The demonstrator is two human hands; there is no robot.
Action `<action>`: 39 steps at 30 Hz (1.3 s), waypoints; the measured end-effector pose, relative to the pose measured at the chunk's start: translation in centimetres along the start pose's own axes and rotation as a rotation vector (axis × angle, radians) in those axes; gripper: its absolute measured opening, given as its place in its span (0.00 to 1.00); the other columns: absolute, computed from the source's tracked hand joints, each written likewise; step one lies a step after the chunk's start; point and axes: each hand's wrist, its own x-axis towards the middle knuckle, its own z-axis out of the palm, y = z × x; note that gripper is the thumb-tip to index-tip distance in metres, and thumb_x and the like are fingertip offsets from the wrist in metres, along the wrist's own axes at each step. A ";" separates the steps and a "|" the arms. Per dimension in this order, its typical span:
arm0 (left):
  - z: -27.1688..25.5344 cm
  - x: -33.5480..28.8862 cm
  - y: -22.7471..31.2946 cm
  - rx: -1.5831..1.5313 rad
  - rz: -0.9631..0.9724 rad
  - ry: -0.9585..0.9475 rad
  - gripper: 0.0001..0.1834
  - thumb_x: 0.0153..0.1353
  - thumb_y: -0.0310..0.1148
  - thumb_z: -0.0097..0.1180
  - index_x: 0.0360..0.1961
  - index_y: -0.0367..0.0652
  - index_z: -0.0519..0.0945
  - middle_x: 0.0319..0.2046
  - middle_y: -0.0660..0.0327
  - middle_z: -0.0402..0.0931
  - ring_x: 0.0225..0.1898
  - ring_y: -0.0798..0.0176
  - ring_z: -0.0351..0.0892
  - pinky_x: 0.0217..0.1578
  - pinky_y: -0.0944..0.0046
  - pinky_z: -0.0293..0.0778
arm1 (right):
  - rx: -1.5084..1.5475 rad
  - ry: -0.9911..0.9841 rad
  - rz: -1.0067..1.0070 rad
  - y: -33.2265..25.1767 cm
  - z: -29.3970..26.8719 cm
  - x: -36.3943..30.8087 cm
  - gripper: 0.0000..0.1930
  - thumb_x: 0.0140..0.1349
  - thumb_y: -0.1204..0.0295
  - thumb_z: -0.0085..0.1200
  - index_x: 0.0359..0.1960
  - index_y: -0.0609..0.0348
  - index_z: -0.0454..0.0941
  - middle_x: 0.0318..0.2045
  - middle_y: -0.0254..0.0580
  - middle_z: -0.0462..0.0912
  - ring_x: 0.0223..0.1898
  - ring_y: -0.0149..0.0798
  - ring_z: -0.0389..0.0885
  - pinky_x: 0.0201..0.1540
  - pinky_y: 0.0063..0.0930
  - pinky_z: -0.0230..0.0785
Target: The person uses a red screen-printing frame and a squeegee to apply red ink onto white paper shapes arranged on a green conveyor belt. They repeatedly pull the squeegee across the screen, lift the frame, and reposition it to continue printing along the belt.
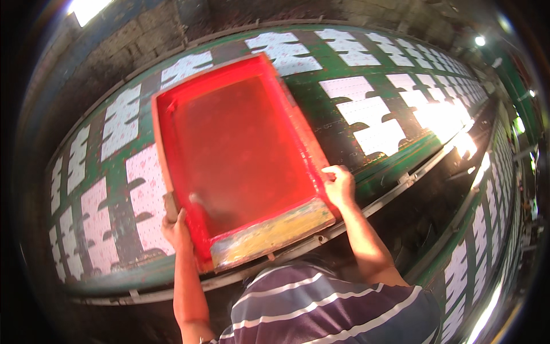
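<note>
A large screen-printing frame [246,149], with a red border and a dark reddish mesh, is held tilted over a long green table [321,80]. My left hand [176,229] is closed on its left side near the lower corner, beside a small brown block [171,206] on the edge. On the opposite rail, my right hand [341,186] grips the frame with the thumb on top. The near end of the frame carries a worn yellowish strip [272,232]. Under and around it, white printed fabric pieces [150,195] with curved cut-outs lie on the table.
A metal rail [395,186] runs along the table's near edge. To the right, past a dark gap, stands another table with rows of white pieces [458,269]. A stained wall [137,46] rises behind the far edge. Bright sunlight falls on several pieces at right.
</note>
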 end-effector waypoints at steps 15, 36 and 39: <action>10.2 -8.7 2.7 0.038 0.025 0.059 0.17 0.61 0.32 0.81 0.46 0.32 0.89 0.38 0.54 0.90 0.40 0.61 0.87 0.46 0.55 0.82 | 0.237 -0.128 0.073 13.4 -5.6 4.6 0.21 0.55 0.94 0.60 0.48 0.64 0.90 0.45 0.43 0.90 0.45 0.35 0.91 0.51 0.29 0.83; 11.8 -8.7 1.9 0.221 0.012 0.033 0.22 0.59 0.38 0.82 0.47 0.34 0.89 0.40 0.46 0.91 0.43 0.46 0.92 0.48 0.50 0.84 | -0.148 -0.799 -0.824 -1.9 -9.6 -4.6 0.32 0.54 0.66 0.80 0.64 0.50 0.88 0.67 0.44 0.85 0.69 0.53 0.81 0.73 0.52 0.72; 11.9 -8.8 1.3 0.224 0.018 0.036 0.27 0.60 0.42 0.82 0.53 0.35 0.88 0.44 0.47 0.90 0.48 0.45 0.92 0.54 0.49 0.84 | -0.228 -0.737 -0.809 -2.8 -8.7 -4.9 0.25 0.61 0.74 0.70 0.62 0.50 0.89 0.63 0.42 0.87 0.66 0.51 0.83 0.70 0.52 0.74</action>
